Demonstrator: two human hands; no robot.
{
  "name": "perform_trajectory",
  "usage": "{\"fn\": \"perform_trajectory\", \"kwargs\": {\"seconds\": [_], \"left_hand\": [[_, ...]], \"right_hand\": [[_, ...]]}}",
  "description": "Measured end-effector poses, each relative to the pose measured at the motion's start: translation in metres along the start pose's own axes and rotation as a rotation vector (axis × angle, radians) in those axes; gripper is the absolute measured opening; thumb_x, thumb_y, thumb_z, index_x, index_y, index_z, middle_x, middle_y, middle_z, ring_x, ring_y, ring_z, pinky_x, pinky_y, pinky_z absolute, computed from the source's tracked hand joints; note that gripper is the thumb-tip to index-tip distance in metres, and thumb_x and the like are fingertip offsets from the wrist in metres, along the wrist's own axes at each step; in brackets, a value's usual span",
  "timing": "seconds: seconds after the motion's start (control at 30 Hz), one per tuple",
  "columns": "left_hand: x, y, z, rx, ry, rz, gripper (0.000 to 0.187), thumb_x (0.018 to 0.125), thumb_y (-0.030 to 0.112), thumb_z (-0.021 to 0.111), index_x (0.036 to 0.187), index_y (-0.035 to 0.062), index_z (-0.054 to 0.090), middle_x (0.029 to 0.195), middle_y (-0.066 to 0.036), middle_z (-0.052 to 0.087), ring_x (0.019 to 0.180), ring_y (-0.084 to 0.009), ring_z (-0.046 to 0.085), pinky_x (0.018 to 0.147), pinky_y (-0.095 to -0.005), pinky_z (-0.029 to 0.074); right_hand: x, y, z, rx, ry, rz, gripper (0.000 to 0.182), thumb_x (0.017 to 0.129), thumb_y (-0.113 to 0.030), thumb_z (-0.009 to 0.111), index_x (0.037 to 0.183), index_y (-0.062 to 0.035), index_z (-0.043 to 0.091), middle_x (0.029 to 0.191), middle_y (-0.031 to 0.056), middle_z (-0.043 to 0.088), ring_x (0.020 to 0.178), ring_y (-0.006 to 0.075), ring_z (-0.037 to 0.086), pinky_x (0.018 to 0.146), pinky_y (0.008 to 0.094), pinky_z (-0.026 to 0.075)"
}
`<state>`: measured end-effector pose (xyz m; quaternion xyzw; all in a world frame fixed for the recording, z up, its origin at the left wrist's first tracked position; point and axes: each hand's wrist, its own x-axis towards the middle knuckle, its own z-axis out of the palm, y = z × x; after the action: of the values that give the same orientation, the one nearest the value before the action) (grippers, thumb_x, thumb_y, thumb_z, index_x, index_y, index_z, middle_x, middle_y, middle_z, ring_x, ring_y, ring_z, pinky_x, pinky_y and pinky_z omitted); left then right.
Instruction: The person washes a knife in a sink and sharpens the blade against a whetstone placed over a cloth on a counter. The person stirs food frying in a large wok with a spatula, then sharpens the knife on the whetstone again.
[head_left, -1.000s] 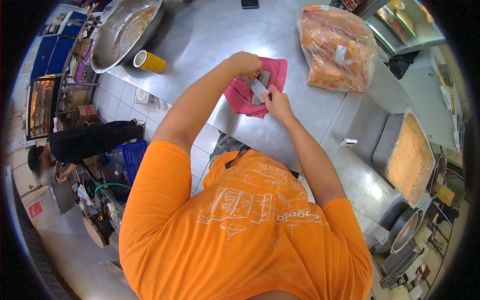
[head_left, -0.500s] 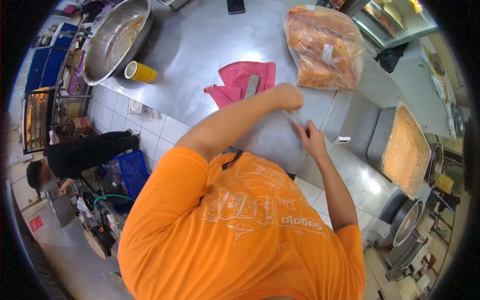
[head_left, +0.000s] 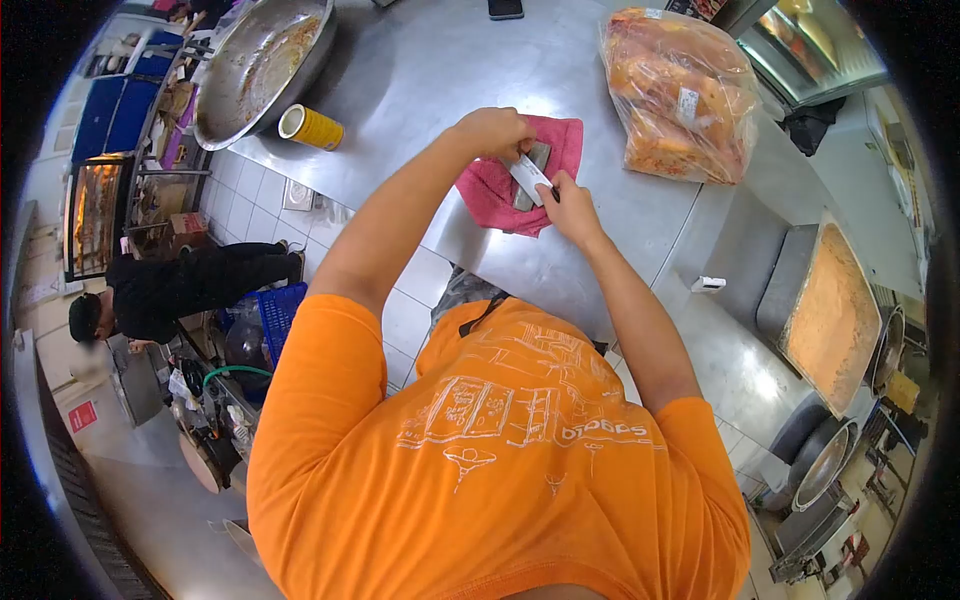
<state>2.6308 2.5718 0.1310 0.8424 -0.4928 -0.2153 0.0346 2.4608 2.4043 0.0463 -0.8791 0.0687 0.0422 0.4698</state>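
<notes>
A knife point(head_left: 528, 180) lies slanted across a grey sharpening stone point(head_left: 540, 155), which rests on a pink cloth point(head_left: 567, 140) on the steel table point(head_left: 420, 80). My right hand point(head_left: 572, 210) is closed round the knife's dark handle at the lower right of the cloth. At the blade's other end, my left hand point(head_left: 497, 133) has its fingers bent against the blade near the tip. Both hands are over the cloth, and they partly cover the stone.
On the table are a plastic bag of marinated meat point(head_left: 680, 95), a yellow can point(head_left: 312, 128), a large metal basin point(head_left: 262, 70) and a phone point(head_left: 505, 9). A tray of orange-brown powder point(head_left: 832, 310) is at the right. Another person point(head_left: 150, 295) in black is at the left.
Both hands have moved left and up with the knife, from beside the cloth onto the stone. The view has shifted, so the table's objects appear farther right.
</notes>
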Motion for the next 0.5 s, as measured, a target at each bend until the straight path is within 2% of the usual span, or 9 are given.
{"fn": "perform_trajectory", "kwargs": {"seconds": [0.03,0.13,0.2,0.23,0.33,0.43,0.5], "left_hand": [[0.001,-0.005,0.007,0.003,0.081,0.052,0.024,0.078,0.018,0.079,0.101,0.0161,0.073,0.107,-0.003,0.075,0.104,-0.027,0.069,0.084,-0.0405,0.056],[-0.011,0.027,0.013,0.274,0.414,-0.023,0.028,0.083,0.017,0.077,0.11,0.014,0.069,0.123,-0.003,0.07,0.111,-0.027,0.065,0.09,-0.042,0.054],[-0.028,0.054,0.038,0.093,0.55,-0.13,0.034,0.087,0.021,0.074,0.119,0.0138,0.067,0.134,-0.006,0.064,0.118,-0.0283,0.063,0.098,-0.0445,0.052],[-0.036,0.066,0.052,0.002,0.618,-0.183,0.036,0.089,0.023,0.073,0.123,0.0136,0.066,0.139,-0.008,0.062,0.122,-0.0289,0.062,0.102,-0.0458,0.05],[-0.066,0.096,0.085,0.037,0.636,-0.07,0.05,0.096,0.029,0.066,0.143,0.0171,0.057,0.149,-0.013,0.054,0.139,-0.031,0.05,0.118,-0.049,0.038],[-0.075,0.093,0.098,0.017,0.548,-0.097,0.055,0.098,0.035,0.061,0.149,0.0172,0.053,0.159,-0.016,0.044,0.149,-0.0312,0.041,0.125,-0.0493,0.027],[-0.076,0.087,0.094,0.011,0.572,-0.094,0.054,0.099,0.035,0.061,0.15,0.0188,0.053,0.16,-0.016,0.043,0.15,-0.031,0.04,0.126,-0.0501,0.026]], "right_hand": [[0.002,0.002,-0.001,0.01,0.012,-0.001,0.035,0.096,-0.031,0.071,0.099,0.0014,0.057,0.084,0.0268,0.07,0.084,0.0496,0.069,0.074,0.0554,0.053],[0.0,0.013,-0.001,0.016,0.06,-0.002,0.037,0.096,-0.031,0.072,0.101,0.0024,0.056,0.084,0.0266,0.07,0.081,0.048,0.07,0.072,0.0525,0.054],[-0.001,0.021,0.001,-0.008,0.103,-0.021,0.039,0.096,-0.031,0.074,0.1,0.0025,0.055,0.081,0.0253,0.07,0.077,0.0441,0.071,0.068,0.0473,0.054],[-0.002,0.022,0.0,-0.011,0.092,-0.006,0.039,0.096,-0.031,0.074,0.099,0.0023,0.055,0.081,0.0254,0.07,0.077,0.044,0.071,0.069,0.0473,0.054],[-0.006,0.023,-0.002,-0.016,0.062,0.035,0.039,0.095,-0.032,0.074,0.1,0.002,0.056,0.082,0.0263,0.07,0.08,0.0454,0.071,0.071,0.0491,0.054],[-0.001,0.018,-0.007,-0.01,0.031,0.05,0.04,0.095,-0.034,0.073,0.103,0.002,0.056,0.086,0.0277,0.071,0.084,0.0482,0.071,0.076,0.0516,0.055],[0.0,0.019,-0.009,0.013,-0.005,0.076,0.041,0.095,-0.035,0.074,0.102,0.0017,0.057,0.087,0.0279,0.071,0.085,0.0473,0.071,0.076,0.0505,0.055]]}}
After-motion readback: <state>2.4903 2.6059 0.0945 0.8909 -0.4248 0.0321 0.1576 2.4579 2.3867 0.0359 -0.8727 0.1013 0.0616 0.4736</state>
